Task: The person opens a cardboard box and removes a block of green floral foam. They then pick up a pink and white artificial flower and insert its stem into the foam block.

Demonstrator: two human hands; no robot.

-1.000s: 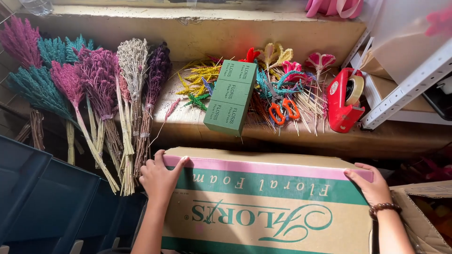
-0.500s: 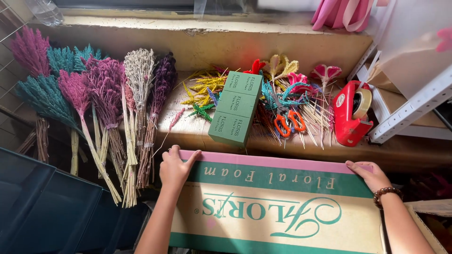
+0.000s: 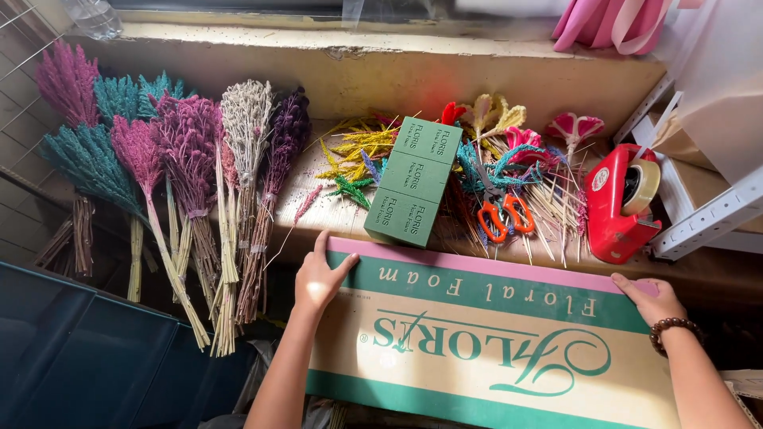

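Sliding closer since last frame: cardboard box [image 3: 493,342], left hand [image 3: 318,278] and right hand [image 3: 653,298] pressing flat, open, on far corners; keeping level.

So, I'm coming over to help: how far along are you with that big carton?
Done: green bricks, orange scissors and a red tape dispenser lie out on the ledge beside the dried bunches. In hand: the left hand and right hand rest on the carton's far corners. Left: the carton looks shut, no flap raised.
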